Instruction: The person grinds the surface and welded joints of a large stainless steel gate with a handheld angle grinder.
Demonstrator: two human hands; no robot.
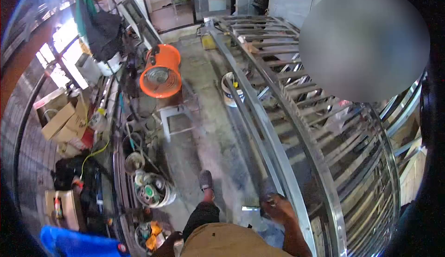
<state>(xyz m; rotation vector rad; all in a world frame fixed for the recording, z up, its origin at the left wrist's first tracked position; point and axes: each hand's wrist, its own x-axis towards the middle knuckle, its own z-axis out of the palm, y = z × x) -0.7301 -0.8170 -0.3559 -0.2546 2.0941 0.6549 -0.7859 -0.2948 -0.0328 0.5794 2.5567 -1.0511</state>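
Saw a blue thing (79, 244) low at the far left, with a small brown box (72, 206) just above. Higher up, saw an open box (65, 122) by the wall. Going right, saw a pot of orange things (150, 238) low down, and a white bucket (168, 197) full of green and gray bits above. Farther up, saw an orange fan (160, 81) by a gray stool (176, 112). Had the left hand (174, 239) down low, right of the pot; too dark to tell how far open or if holding anything. Had a gray shoe (206, 180) on the floor. Past the shoe, saw a pail (229, 100) beside the thin bar (259, 148). Had the right hand (278, 209) at the near end of the thin bar, fingers part bent, perhaps touching; could not tell if gripping. Just left of that hand, saw a small bright thing (251, 208). Right of the thin bar, saw the wide bar (272, 142), long and shiny, running down past the right hand. Farther right, saw the big frame (320, 157) with many rods across.
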